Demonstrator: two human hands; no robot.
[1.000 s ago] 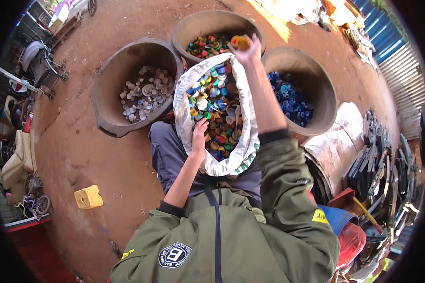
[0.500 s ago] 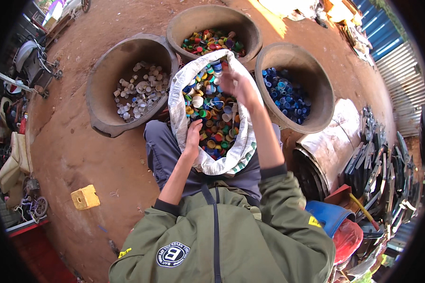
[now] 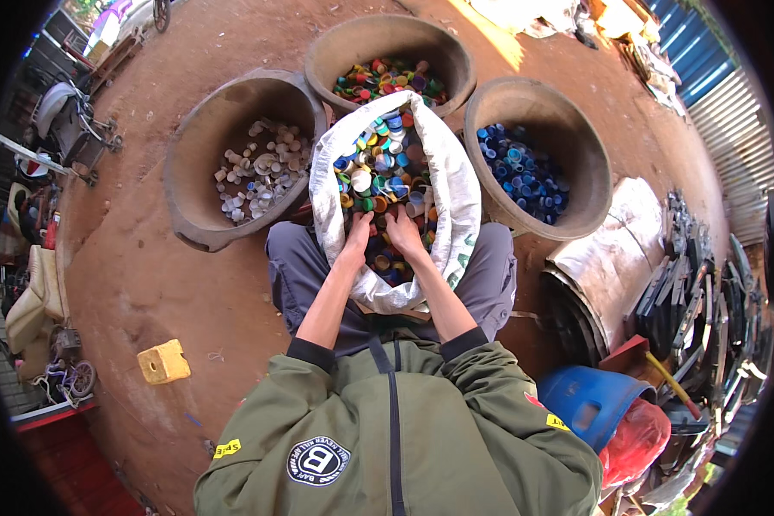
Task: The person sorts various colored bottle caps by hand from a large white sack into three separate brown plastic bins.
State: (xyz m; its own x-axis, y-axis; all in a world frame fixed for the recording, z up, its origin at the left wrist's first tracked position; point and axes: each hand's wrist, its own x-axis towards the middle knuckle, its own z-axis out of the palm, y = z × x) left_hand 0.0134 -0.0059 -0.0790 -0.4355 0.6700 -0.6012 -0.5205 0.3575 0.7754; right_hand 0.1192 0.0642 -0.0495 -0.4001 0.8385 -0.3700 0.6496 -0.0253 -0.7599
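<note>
A white woven sack [image 3: 458,163] stands with its mouth rolled down between my knees. Mixed plastic bottle caps [image 3: 378,159] in many colours fill it. Inside the sack, my left hand [image 3: 358,234] reaches down to the caps near the left wall, with its fingers bent inward. Close beside it on the right, my right hand [image 3: 404,232] also dips among the caps, fingers drawn together. The fingertips of both hands are partly hidden, and whatever they pinch is too small to make out.
Three wide tubs surround the sack: the left tub [image 3: 189,155] holds whitish caps, the far tub [image 3: 335,52] red, yellow and green ones, the right tub [image 3: 589,163] blue ones. A yellow block [image 3: 163,363] lies on the dirt floor. At right are a blue barrel [image 3: 576,404] and stacked dark scrap [image 3: 688,292].
My right hand has come back from the sack's far right side, down to the caps beside my left hand. The left hand stays near its place, its fingers now turned more inward.
</note>
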